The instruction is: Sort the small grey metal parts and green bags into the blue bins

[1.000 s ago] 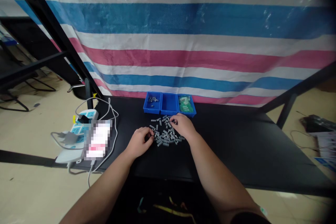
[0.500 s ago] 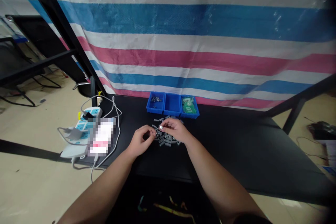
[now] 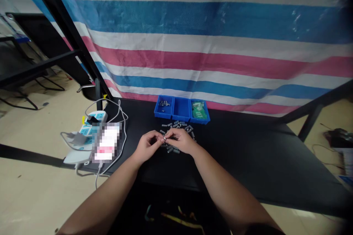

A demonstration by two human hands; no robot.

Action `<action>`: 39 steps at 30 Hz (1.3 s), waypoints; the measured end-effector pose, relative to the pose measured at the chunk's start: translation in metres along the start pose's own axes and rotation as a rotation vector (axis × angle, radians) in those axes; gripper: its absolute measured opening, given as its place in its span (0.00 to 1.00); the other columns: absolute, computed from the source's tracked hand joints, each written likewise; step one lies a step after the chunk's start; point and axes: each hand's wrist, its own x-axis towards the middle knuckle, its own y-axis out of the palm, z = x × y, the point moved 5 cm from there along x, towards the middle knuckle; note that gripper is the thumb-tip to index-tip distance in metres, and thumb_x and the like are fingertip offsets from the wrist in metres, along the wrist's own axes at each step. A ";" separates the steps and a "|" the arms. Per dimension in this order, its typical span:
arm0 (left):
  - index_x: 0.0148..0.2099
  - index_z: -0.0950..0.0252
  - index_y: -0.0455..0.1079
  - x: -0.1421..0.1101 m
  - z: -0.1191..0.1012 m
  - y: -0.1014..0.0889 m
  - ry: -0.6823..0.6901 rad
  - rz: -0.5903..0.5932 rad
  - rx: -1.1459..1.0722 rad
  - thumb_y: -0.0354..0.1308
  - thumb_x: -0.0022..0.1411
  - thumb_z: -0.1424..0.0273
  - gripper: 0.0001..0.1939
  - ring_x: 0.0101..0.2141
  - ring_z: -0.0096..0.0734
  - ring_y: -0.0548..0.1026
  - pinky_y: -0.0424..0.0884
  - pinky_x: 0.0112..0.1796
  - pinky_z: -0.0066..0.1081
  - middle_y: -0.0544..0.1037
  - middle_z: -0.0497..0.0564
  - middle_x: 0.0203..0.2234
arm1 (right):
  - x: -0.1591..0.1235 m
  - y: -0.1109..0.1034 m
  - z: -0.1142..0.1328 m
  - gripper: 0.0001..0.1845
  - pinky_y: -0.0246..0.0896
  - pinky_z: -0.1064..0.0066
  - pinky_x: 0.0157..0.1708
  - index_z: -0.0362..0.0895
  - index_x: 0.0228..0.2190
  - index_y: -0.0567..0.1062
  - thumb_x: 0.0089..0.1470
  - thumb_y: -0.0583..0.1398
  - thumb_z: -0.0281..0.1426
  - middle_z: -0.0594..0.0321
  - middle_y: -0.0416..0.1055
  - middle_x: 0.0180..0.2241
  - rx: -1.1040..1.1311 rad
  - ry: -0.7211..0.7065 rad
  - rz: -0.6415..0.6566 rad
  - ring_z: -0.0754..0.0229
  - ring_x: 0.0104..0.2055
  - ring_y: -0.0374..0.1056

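Observation:
A pile of several small grey cylindrical parts lies on the black table, just in front of three blue bins. My left hand and my right hand meet over the near side of the pile, fingertips almost touching. Between the fingertips shows one small grey part with a shiny end. Both hands are closed in a pinch around it. The rest of the pile is partly hidden behind my right hand.
Three blue bins stand at the table's back: the left bin holds small metal pieces, the middle bin looks bare, the right bin holds green items. A white power strip with cables lies at the left edge. A striped tarp hangs behind.
My right hand lifted a small part from the pile and brought it left to meet my left hand. The camera view shifted slightly.

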 end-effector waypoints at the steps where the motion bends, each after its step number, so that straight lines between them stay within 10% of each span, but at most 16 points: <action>1: 0.39 0.66 0.76 0.000 0.001 0.000 -0.008 0.007 -0.006 0.62 0.65 0.62 0.12 0.34 0.31 0.74 0.70 0.38 0.30 0.76 0.53 0.31 | 0.000 0.000 0.000 0.09 0.69 0.65 0.43 0.43 0.35 0.78 0.55 0.68 0.36 0.60 0.78 0.35 -0.006 -0.002 0.005 0.59 0.39 0.75; 10: 0.38 0.65 0.72 0.001 -0.001 0.001 -0.022 0.043 0.067 0.55 0.70 0.57 0.16 0.33 0.32 0.71 0.68 0.38 0.30 0.73 0.51 0.31 | 0.002 0.000 0.000 0.12 0.68 0.72 0.33 0.43 0.33 0.76 0.52 0.69 0.37 0.66 0.74 0.29 0.194 0.133 0.128 0.65 0.29 0.72; 15: 0.35 0.64 0.66 0.001 -0.005 -0.002 -0.031 -0.008 0.164 0.49 0.72 0.58 0.17 0.32 0.31 0.68 0.66 0.36 0.28 0.69 0.48 0.28 | 0.006 -0.012 -0.009 0.13 0.60 0.76 0.18 0.44 0.29 0.74 0.50 0.69 0.39 0.71 0.67 0.21 0.080 0.239 -0.017 0.68 0.17 0.62; 23: 0.33 0.64 0.66 0.001 -0.010 -0.001 0.012 0.003 0.206 0.50 0.72 0.62 0.15 0.31 0.29 0.68 0.64 0.35 0.28 0.69 0.47 0.27 | 0.028 -0.031 0.000 0.27 0.69 0.59 0.52 0.49 0.49 0.73 0.49 0.70 0.39 0.56 0.76 0.49 0.262 -0.002 -0.480 0.55 0.49 0.75; 28: 0.35 0.64 0.68 0.001 -0.008 -0.002 0.020 -0.009 0.246 0.51 0.71 0.62 0.14 0.32 0.31 0.71 0.66 0.37 0.29 0.72 0.49 0.28 | 0.014 -0.041 0.002 0.12 0.69 0.66 0.35 0.45 0.38 0.77 0.54 0.64 0.38 0.60 0.76 0.33 -0.172 0.060 -0.469 0.59 0.32 0.71; 33: 0.34 0.64 0.70 0.002 -0.001 -0.008 -0.013 -0.106 0.292 0.53 0.69 0.65 0.12 0.31 0.31 0.72 0.66 0.36 0.28 0.74 0.48 0.28 | 0.007 -0.037 0.015 0.04 0.61 0.66 0.41 0.45 0.33 0.79 0.53 0.63 0.28 0.62 0.75 0.31 -0.822 0.039 -0.271 0.58 0.36 0.67; 39: 0.34 0.64 0.71 0.002 0.002 -0.010 -0.027 -0.116 0.308 0.53 0.68 0.64 0.12 0.31 0.31 0.71 0.66 0.36 0.28 0.74 0.48 0.27 | 0.010 -0.013 0.020 0.09 0.58 0.64 0.45 0.48 0.38 0.81 0.54 0.64 0.28 0.63 0.76 0.32 -0.914 -0.016 -0.059 0.56 0.40 0.66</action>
